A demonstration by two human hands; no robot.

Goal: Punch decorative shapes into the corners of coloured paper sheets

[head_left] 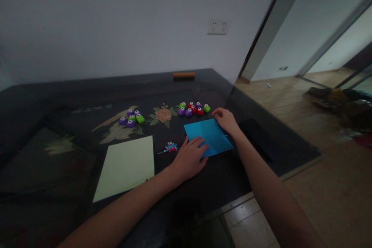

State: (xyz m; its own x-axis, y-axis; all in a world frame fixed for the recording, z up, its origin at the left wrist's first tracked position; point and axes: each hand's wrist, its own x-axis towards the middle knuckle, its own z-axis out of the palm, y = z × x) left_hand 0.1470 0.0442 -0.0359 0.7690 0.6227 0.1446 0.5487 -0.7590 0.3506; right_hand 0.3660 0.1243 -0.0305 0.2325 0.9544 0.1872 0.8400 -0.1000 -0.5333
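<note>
My left hand (192, 155) lies flat on the near left part of a blue sheet of paper (216, 135), its fingers stretched out and slightly apart. At the sheet's far right corner is my right hand (226, 120), with the fingers curled down in a pinch; whatever is between the fingertips is too small to make out. Just beyond the blue sheet sits a cluster of small green, red and purple toy pieces with eye-like tops (193, 109). A little pile of pink, blue and white bits (171, 147) lies left of my left hand.
A pale yellow-green sheet (128, 166) lies on the left of the dark glossy table (72, 97). Behind it are several purple and green eye-topped pieces (131, 118). A brown roll-shaped object (184, 75) rests near the wall. A dark flat object (257, 139) lies beyond my right forearm.
</note>
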